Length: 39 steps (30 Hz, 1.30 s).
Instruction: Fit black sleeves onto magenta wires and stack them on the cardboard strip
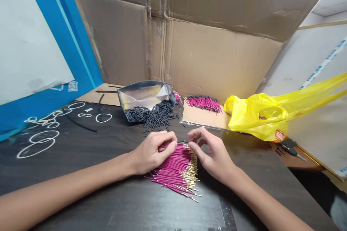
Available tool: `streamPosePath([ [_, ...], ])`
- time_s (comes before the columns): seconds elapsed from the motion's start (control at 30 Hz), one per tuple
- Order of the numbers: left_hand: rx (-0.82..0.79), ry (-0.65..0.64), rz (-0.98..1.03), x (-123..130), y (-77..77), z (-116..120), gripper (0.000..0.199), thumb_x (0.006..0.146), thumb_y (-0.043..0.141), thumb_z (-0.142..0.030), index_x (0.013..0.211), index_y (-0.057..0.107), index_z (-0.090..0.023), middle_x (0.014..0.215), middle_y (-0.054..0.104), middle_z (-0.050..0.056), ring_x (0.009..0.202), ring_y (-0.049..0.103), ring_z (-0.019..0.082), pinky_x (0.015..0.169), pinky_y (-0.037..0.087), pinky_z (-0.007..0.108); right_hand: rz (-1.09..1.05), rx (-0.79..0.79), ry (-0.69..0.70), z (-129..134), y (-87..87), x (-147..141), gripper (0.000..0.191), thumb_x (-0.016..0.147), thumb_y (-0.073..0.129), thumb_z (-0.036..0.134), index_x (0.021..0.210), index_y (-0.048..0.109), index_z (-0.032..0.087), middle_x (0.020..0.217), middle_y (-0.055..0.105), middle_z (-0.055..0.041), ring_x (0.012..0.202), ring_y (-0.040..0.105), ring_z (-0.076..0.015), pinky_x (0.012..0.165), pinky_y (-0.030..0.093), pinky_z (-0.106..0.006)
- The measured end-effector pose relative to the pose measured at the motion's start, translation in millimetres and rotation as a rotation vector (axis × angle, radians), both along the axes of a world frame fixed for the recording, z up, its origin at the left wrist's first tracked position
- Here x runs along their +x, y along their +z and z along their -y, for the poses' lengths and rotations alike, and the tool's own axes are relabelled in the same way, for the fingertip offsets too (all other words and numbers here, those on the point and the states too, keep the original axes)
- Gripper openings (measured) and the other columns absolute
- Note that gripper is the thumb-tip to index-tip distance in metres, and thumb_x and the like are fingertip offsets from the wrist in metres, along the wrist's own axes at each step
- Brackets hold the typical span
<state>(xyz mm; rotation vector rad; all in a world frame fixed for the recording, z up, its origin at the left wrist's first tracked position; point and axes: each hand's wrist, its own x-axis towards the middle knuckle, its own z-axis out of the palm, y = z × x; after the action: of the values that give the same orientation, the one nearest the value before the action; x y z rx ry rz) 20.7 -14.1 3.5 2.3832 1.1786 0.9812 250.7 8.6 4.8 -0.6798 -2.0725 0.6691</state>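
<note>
A row of magenta wires (173,168) with gold metal tips lies side by side on the dark table between my hands. My left hand (151,151) is at the far end of the row, thumb and forefinger pinched together on a thin wire. Facing it, my right hand (213,153) has its thumb and forefinger closed beside the gold tips; what sits between them is too small to make out. A short dark piece shows in the gap between both hands. Beyond them, many short black tubes (159,113) spill out of an open silvery-lined bag (146,88).
Finished-looking magenta wires with black ends (204,103) lie on a cardboard piece (203,118). A yellow plastic bag (257,115) and a dark-handled tool (290,149) are at right. White rubber bands (38,144) lie left. Cardboard walls (217,57) stand behind.
</note>
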Motion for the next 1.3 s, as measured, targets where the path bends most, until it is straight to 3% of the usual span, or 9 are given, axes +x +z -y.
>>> streamPosePath([
  [0.2, -0.056, -0.037, 0.006, 1.1, 2.3, 1.5, 0.026, 0.101, 0.043, -0.029, 0.080, 0.050, -0.017, 0.063, 0.040, -0.006, 0.056, 0.035, 0.007, 0.056, 0.029, 0.023, 0.019, -0.014, 0.032, 2.6, -0.5, -1.6, 0.016, 0.095, 0.059, 0.016, 0.110, 0.058, 0.022, 0.097, 0.066, 0.0004, 0.082, 0.062, -0.0109, 0.072, 0.051, -0.025],
  [0.87, -0.012, -0.092, 0.001, 2.2, -0.3, 0.6, 0.019, 0.098, 0.049, -0.023, 0.081, 0.054, -0.017, 0.059, 0.038, -0.008, 0.051, 0.032, 0.006, 0.050, 0.027, 0.021, 0.038, -0.011, -0.003, 3.9, 2.2, 1.8, 0.018, 0.093, 0.061, 0.016, 0.110, 0.059, 0.020, 0.098, 0.067, -0.0007, 0.083, 0.063, -0.0115, 0.072, 0.053, -0.026],
  [1.1, 0.073, -0.162, -0.024, 3.2, -2.3, -0.8, 0.016, 0.098, 0.050, -0.021, 0.086, 0.058, -0.015, 0.063, 0.049, -0.005, 0.052, 0.040, 0.007, 0.052, 0.031, 0.022, -0.037, -0.210, 0.065, 3.5, 3.0, 2.1, 0.023, 0.091, 0.067, 0.023, 0.112, 0.058, 0.022, 0.088, 0.067, 0.0012, 0.078, 0.064, -0.0123, 0.073, 0.053, -0.028],
  [1.3, 0.035, -0.159, -0.045, 1.0, -1.7, -1.4, 0.017, 0.101, 0.047, -0.023, 0.091, 0.059, -0.016, 0.066, 0.053, -0.004, 0.055, 0.044, 0.007, 0.054, 0.033, 0.023, -0.113, -0.395, 0.139, -2.0, -2.3, 1.0, 0.026, 0.088, 0.072, 0.026, 0.110, 0.059, 0.022, 0.088, 0.064, 0.0008, 0.082, 0.061, -0.0128, 0.074, 0.050, -0.028],
])
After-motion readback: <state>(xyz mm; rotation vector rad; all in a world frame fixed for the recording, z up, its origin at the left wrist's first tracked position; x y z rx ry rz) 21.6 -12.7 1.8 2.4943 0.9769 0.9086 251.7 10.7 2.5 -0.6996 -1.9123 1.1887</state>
